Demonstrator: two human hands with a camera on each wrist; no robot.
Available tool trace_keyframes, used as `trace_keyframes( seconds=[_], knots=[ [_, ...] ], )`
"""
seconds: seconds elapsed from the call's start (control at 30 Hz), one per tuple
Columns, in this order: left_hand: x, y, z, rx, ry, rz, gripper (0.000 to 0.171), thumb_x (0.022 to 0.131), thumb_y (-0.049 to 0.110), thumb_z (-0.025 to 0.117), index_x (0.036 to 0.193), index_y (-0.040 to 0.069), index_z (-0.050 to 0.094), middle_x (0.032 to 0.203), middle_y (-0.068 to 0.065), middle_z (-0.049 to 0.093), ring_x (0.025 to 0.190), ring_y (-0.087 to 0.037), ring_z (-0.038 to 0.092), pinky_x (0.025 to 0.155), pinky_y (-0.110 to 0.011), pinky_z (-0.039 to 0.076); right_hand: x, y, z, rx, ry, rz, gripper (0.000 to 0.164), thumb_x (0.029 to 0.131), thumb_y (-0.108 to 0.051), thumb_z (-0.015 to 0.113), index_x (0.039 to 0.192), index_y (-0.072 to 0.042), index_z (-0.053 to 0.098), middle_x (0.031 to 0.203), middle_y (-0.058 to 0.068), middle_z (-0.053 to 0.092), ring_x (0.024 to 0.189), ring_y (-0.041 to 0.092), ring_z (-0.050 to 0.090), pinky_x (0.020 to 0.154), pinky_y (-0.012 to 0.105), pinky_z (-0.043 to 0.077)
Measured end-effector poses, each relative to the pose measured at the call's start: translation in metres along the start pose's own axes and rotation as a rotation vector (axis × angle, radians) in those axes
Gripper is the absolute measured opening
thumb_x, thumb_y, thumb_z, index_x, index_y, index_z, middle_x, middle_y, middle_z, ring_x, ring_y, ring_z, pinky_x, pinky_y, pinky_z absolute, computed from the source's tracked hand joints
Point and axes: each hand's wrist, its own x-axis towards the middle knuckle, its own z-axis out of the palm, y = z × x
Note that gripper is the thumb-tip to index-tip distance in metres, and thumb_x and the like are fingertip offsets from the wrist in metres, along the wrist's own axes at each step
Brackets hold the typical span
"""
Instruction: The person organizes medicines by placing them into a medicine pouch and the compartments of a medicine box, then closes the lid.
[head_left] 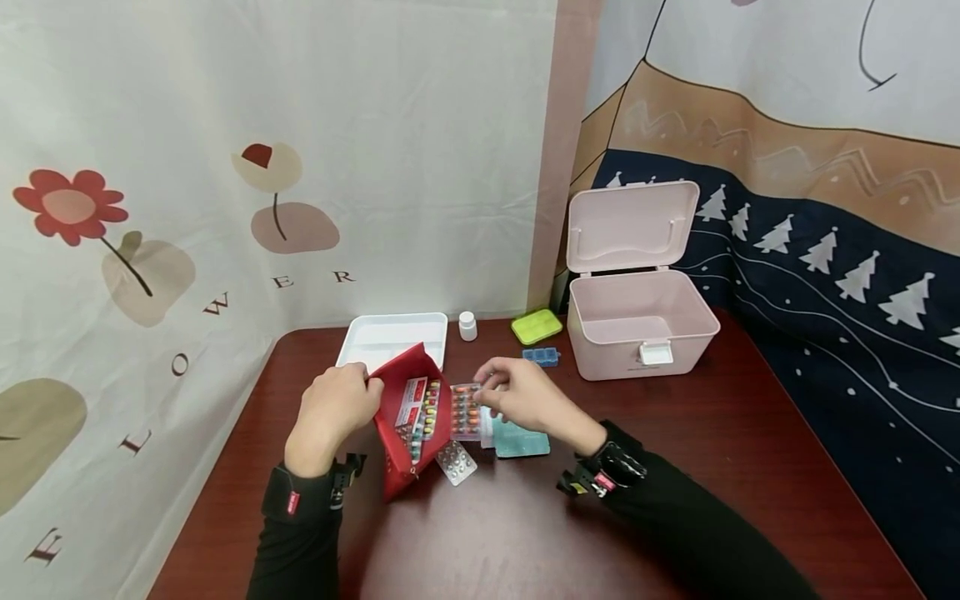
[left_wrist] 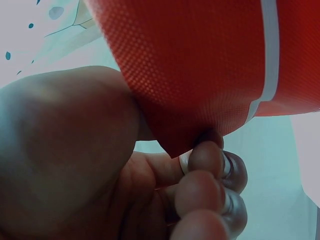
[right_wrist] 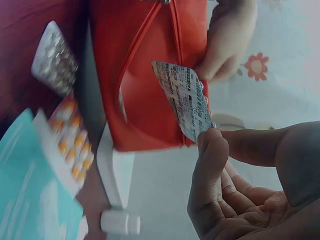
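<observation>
My left hand (head_left: pixel 337 412) grips the top edge of a red zip pouch (head_left: pixel 397 367) and holds it upright with its mouth spread. Inside the pouch show a red-and-white packet (head_left: pixel 411 402) and a strip of colourful capsules (head_left: pixel 431 408). In the right wrist view, my right hand (right_wrist: pixel 240 195) pinches a foil blister pack (right_wrist: pixel 185 97) by one end, printed side showing, in front of the pouch. On the table beside the pouch lie a blister pack of orange capsules (head_left: pixel 466 412), a silver blister pack (head_left: pixel 457 463) and a teal packet (head_left: pixel 521 440).
Behind the pouch lies a white tray (head_left: pixel 397 327), with a white bottle (head_left: pixel 468 327) beside it. Farther right are a green case (head_left: pixel 536 327), a small blue pill box (head_left: pixel 542 357) and a pink storage box (head_left: pixel 637 358) with its lid raised. Printed curtains border the table.
</observation>
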Motion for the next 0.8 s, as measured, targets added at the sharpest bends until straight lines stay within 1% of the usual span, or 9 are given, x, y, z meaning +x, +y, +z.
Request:
trace_keyframes(
  seconds=[0.07,0.2,0.3,0.37,0.57,0.8],
  knots=[
    [0.0,0.0,0.0,0.0,0.001,0.002,0.038,0.105,0.029,0.059,0.119,-0.005,0.068,0.1,-0.02,0.074,0.079,-0.029,0.066,0.067,-0.042,0.055,0.007,-0.007,0.009,0.001,-0.006,-0.01,0.015,0.101,-0.016,0.076,0.115,-0.01,0.073,0.093,0.002,0.079,0.075,0.022,0.074,0.063,0.035,0.061],
    [0.001,0.0,-0.001,0.0,-0.001,0.007,0.037,0.105,0.029,0.058,0.117,-0.005,0.068,0.099,-0.02,0.073,0.079,-0.029,0.065,0.066,-0.043,0.054,0.023,-0.015,0.029,0.008,-0.016,-0.022,0.013,0.1,-0.014,0.076,0.113,-0.01,0.073,0.092,0.002,0.079,0.078,0.026,0.077,0.063,0.031,0.059],
    [0.001,-0.001,-0.001,0.002,-0.003,0.007,0.036,0.105,0.029,0.056,0.114,-0.004,0.069,0.096,-0.018,0.072,0.078,-0.029,0.064,0.066,-0.042,0.052,0.032,-0.018,0.044,0.008,-0.035,-0.012,0.012,0.101,-0.012,0.075,0.112,-0.009,0.072,0.089,0.004,0.079,0.072,0.023,0.077,0.06,0.029,0.058],
    [0.001,-0.001,-0.001,0.005,-0.003,0.007,0.035,0.105,0.029,0.056,0.111,-0.003,0.069,0.094,-0.017,0.072,0.077,-0.029,0.064,0.065,-0.042,0.051,0.037,-0.021,0.053,-0.014,-0.037,-0.001,0.011,0.101,-0.011,0.075,0.111,-0.009,0.072,0.086,0.004,0.079,0.068,0.019,0.075,0.058,0.028,0.057],
    [0.001,-0.001,-0.001,0.009,0.002,0.016,0.033,0.105,0.029,0.056,0.106,-0.001,0.069,0.091,-0.017,0.071,0.075,-0.029,0.064,0.064,-0.042,0.05,0.052,-0.029,0.073,-0.07,0.004,0.046,0.01,0.098,-0.01,0.079,0.106,-0.008,0.073,0.082,0.001,0.076,0.064,0.024,0.077,0.054,0.027,0.057],
    [0.001,0.0,-0.003,0.004,-0.007,0.018,0.035,0.106,0.03,0.055,0.108,-0.002,0.069,0.091,-0.017,0.072,0.074,-0.029,0.063,0.063,-0.042,0.049,0.067,-0.03,0.09,-0.094,0.033,0.102,0.008,0.098,-0.011,0.079,0.102,-0.008,0.074,0.077,0.0,0.075,0.06,0.022,0.077,0.053,0.027,0.058]
  ],
)
